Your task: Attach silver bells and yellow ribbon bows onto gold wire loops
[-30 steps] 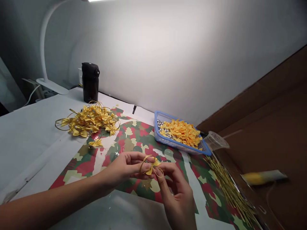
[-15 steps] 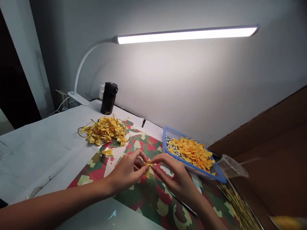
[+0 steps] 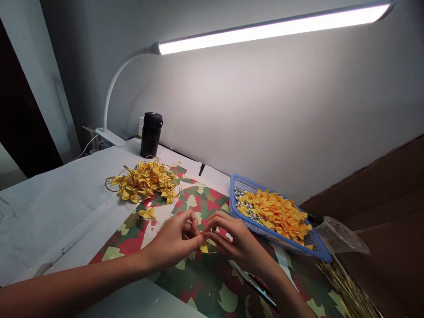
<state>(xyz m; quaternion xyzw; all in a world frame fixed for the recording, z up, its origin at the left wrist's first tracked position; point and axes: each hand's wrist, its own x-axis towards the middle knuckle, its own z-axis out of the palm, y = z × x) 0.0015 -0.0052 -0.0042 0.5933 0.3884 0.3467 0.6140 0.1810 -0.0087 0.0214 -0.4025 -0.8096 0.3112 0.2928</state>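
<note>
My left hand [image 3: 177, 236] and my right hand [image 3: 232, 234] meet low in the middle of the head view, thumbs and fingertips pinched together. Between them is a small yellow ribbon flower [image 3: 204, 248], mostly covered by the fingers. A thin gold cord [image 3: 209, 252] curves out below it. How the cord joins the flower is hidden. Left of my hands, one yellow flower [image 3: 148, 213] lies apart, and behind it rises a heap of similar flowers with gold cord loops [image 3: 145, 179]. Silver beads or bells glint in that heap.
A blue basket [image 3: 281, 240] holds loose yellow ribbon pieces [image 3: 278, 214] and silver beads [image 3: 248, 207]. Scissors [image 3: 255, 285] lie by my right forearm. Gold cords [image 3: 351, 285] and a clear plastic cup [image 3: 342, 234] are at right. A black bottle [image 3: 151, 134] and lamp [image 3: 111, 137] stand behind.
My fingertips have closed tighter over the yellow flower, and a gold cord loop now shows beneath them. The view has tilted slightly, shifting the basket rightward. More of the scissors shows.
</note>
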